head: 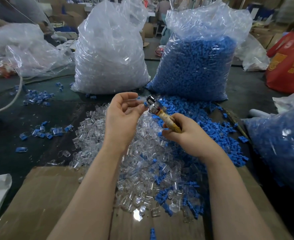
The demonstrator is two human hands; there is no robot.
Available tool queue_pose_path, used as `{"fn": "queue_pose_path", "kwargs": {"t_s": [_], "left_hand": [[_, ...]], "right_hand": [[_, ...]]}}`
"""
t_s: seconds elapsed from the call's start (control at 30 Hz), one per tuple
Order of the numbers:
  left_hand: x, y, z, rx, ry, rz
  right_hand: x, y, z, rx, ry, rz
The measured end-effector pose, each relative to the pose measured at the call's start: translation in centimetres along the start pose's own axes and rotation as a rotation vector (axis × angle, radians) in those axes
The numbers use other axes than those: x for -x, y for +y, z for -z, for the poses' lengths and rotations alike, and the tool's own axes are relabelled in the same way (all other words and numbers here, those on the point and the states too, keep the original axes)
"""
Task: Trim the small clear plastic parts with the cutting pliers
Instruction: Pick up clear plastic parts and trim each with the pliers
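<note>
**binrat:** Factory bench, dark green top (8, 153), buried in stock. Going left to right: a slumped clear bag (30, 51), a scatter of blue bits (37, 99), then a big upright bag of clear parts (110, 54), then a bag of blue parts (198, 66), and another blue bag (281, 144) at the far right. Up front there's a cardboard sheet (44, 196) with a heap of loose clear parts (139, 179) running into a spill of blue ones (220, 135).

**snipsnap:** And the hands?

**binrat:** Left hand (120, 118) is raised palm-up over the heap, thumb and fingertips pinching a tiny piece (145, 103). It looks blue at the tip; can't tell whether there's clear plastic with it. Right hand (186, 134) has its fingers curled round the yellowish handles of the cutting pliers (157, 107).

**snipsnap:** So which way does the tool point?

**binrat:** Long axis runs from the right hand up and to the left, so the metal head sits just right of the pinched piece, basically touching it. Whether the blades are apart, can't tell; too small and shiny. I'd guess the cut only needs the left hand to feed the piece rightward into the head, since that hand is nearer.
</note>
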State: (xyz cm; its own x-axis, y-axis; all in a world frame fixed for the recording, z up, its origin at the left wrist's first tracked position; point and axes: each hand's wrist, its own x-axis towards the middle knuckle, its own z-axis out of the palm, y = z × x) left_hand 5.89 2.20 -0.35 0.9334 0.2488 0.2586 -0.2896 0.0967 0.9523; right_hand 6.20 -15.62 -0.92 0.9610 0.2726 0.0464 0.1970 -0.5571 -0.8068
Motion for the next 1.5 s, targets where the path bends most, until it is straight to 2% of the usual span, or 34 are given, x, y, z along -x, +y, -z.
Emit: {"fn": "queue_pose_path", "kwargs": {"t_s": [0.6,1.13,1.33,1.43,1.5], "left_hand": [[0.1,0.1,-0.1,0.012,-0.004,-0.010],[-0.2,-0.5,0.1,0.032,-0.018,0.041],[-0.1,-0.3,0.0,-0.020,-0.052,0.031],[-0.4,-0.3,0.4,0.054,0.026,0.131],[-0.9,-0.1,1.3,0.265,0.161,0.266]], "right_hand": [[0.0,0.1,0.1,0.196,0.020,0.015],[0.0,0.2,-0.5,0.283,0.133,0.022],[-0.1,0.0,-0.3,0.288,0.072,0.011],[-0.2,0.2,-0.4,0.275,0.103,-0.002],[-0.3,0.5,-0.3,0.274,0.166,-0.022]]}}
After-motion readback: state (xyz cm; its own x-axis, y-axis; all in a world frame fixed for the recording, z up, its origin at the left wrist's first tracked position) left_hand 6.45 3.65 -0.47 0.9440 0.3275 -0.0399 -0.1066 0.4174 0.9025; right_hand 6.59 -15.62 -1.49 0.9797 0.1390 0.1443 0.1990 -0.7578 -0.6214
